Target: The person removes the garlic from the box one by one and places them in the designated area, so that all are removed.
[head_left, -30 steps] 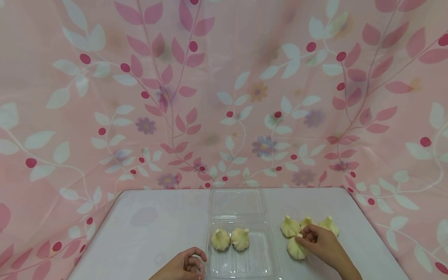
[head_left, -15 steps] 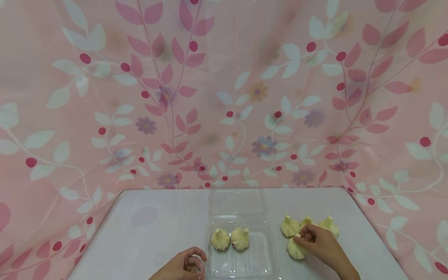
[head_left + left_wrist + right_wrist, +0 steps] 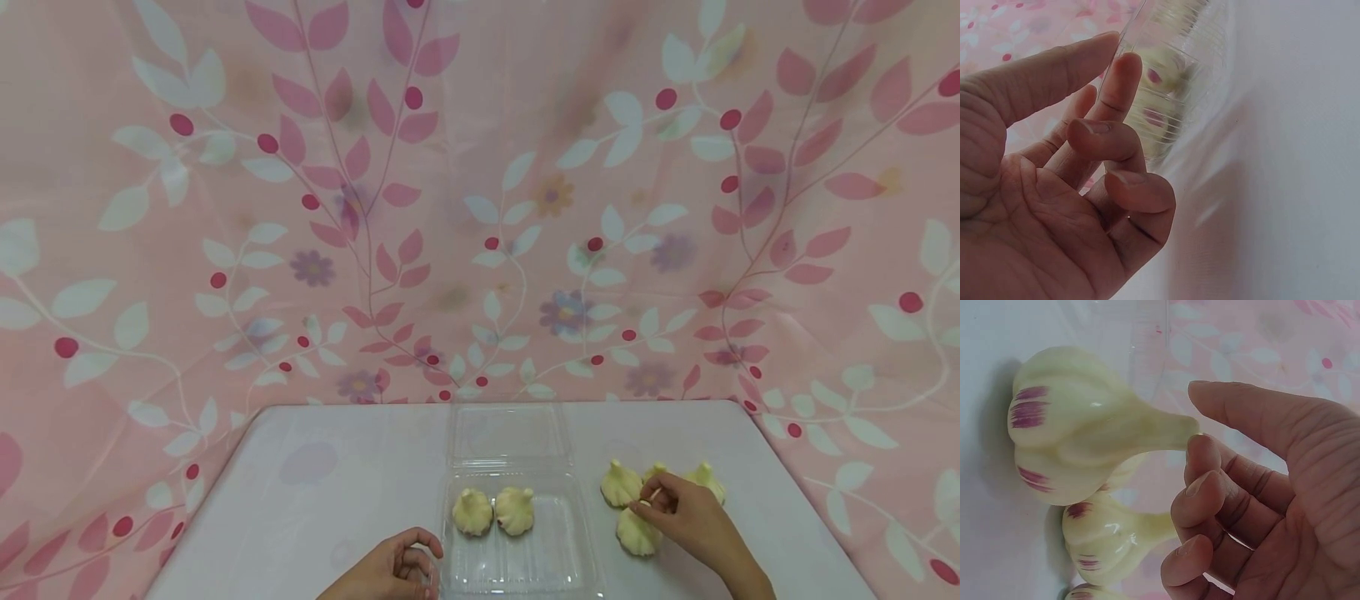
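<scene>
Two pale garlic bulbs (image 3: 514, 512) with purple streaks sit side by side in the clear plastic clamshell container (image 3: 558, 575), whose lid (image 3: 512, 435) lies folded back. At the container's left side, my left hand (image 3: 397, 567) pinches its rim between thumb and index finger, the other fingers loosely curled. To the right, my right hand (image 3: 690, 517) is at the stem of the nearest garlic bulb (image 3: 1066, 425). Its index fingertip is at the stem's tip, while the thumb stands apart from it. That bulb rests on the table.
More garlic bulbs stand behind the right hand: one at the left (image 3: 621, 483), one at the right (image 3: 705, 479), and one between them, partly hidden. The white table (image 3: 315, 500) ends at a pink floral cloth (image 3: 480, 208).
The right hand's fingers have lifted slightly at the nearest bulb's stem, and that bulb has shifted a little. The left hand and container look unchanged.
</scene>
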`<state>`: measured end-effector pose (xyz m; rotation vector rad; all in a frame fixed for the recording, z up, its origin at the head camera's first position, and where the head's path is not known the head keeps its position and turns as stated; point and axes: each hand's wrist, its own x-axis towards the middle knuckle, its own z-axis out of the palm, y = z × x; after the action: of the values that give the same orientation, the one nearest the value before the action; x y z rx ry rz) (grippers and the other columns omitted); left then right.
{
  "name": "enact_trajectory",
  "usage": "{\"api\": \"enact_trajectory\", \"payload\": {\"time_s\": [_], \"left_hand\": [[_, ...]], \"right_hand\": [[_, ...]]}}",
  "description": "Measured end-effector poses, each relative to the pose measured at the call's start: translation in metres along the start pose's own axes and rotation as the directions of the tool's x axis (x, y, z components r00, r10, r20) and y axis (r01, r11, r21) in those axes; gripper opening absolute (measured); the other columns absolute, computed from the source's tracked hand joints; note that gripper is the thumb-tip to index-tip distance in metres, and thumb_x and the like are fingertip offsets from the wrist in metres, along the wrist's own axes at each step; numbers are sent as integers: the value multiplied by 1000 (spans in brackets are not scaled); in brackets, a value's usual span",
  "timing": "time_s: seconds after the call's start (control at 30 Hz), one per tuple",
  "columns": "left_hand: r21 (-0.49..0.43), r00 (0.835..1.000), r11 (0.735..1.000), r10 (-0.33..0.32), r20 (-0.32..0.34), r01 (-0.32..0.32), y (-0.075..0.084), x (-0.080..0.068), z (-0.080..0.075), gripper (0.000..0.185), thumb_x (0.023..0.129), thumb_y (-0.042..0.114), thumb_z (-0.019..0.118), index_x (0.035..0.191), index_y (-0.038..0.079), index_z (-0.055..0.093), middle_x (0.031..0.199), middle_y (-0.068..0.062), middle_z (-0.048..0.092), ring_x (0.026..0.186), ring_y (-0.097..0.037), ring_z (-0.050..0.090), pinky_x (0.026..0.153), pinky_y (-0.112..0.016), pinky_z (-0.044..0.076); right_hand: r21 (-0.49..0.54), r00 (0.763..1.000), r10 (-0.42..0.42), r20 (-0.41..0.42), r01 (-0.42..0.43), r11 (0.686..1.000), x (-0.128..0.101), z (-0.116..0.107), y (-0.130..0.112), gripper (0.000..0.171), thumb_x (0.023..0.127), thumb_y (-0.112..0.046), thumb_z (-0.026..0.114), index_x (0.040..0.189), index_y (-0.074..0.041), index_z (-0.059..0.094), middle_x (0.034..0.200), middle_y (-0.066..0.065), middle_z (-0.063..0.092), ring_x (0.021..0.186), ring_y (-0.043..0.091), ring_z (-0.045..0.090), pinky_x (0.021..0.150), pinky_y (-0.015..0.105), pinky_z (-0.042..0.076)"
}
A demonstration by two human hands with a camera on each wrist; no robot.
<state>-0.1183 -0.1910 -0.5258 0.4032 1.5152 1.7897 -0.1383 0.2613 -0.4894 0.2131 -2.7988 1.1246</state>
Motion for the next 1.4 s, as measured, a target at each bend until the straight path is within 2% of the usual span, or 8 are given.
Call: {"api": "enact_trajectory", "payload": {"time_s": [0.13,0.5,0.97,1.27,1.4], "left_hand": [[-1,1000,1000,0,-1,0,0,0,0,35,89,4,60,120,-3,44,92,-7,65,76,-13,63,66,-23,49],[-1,1000,1000,3,-3,-3,1,1,2,36,88,2,60,119,-4,44,92,-8,65,78,-15,63,67,-24,50],[25,1000,1000,5,-7,-5,2,1,2,39,88,4,61,120,-8,42,91,-7,65,79,-16,64,68,-24,50],[29,1000,1000,8,-1,-8,1,1,1,41,89,4,60,121,-10,40,91,-6,65,78,-14,63,67,-23,49],[30,1000,1000,-1,-4,1,1,1,1,40,89,6,61,121,-9,41,91,-6,65,77,-14,63,66,-23,49]], "right_hand": [[1,1000,-24,-7,24,1000,1,-2,-2,25,74,-32,78,80,-18,59,60,-9,49,50,2,43,44,21,36],[-17,1000,11,-16,-11,1000,2,-5,-10,24,74,-34,78,81,-20,60,60,-9,50,52,4,44,46,21,37],[42,993,-95,-63,98,994,6,-1,-21,22,75,-32,77,83,-20,61,58,-11,49,50,3,44,48,22,39],[55,1000,17,-3,-16,998,13,5,-36,27,74,-37,77,85,-18,62,61,-7,50,53,6,44,50,22,38],[58,1000,26,17,-27,998,16,7,-41,27,74,-41,75,85,-19,62,60,-6,51,52,7,45,49,22,38]]}}
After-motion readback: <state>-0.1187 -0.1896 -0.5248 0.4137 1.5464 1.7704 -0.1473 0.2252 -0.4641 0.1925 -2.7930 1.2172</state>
